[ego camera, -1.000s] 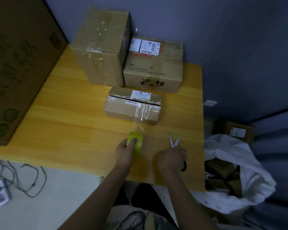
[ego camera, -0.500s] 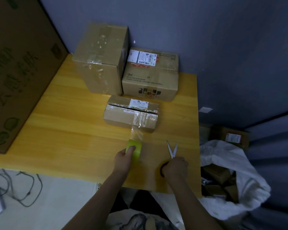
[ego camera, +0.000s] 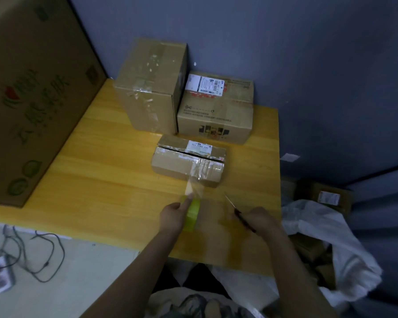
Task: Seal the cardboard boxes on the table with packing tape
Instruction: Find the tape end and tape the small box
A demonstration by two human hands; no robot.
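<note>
A small flat cardboard box [ego camera: 170,165] lies mid-table with its top slit open and clear tape [ego camera: 194,182] running from its front face down to a yellow-green tape roll [ego camera: 192,214]. My left hand [ego camera: 172,215] grips that roll, the forefinger lying along the stretched tape. My right hand [ego camera: 260,218] holds scissors [ego camera: 236,211] with the blades pointing up-left toward the tape, a short way right of it. Two larger boxes stand behind: a tall one [ego camera: 147,88] and a labelled one [ego camera: 216,111].
The yellow wooden table [ego camera: 90,180] ends close on the right and front. A big printed carton [ego camera: 32,88] leans at the left. A white sack [ego camera: 319,237] with small boxes sits at the right, cables [ego camera: 32,249] lie on the floor at the left.
My right hand has lifted the scissors off the table and turned the blades toward the tape. My left hand still keeps the tape stretched from the small box.
</note>
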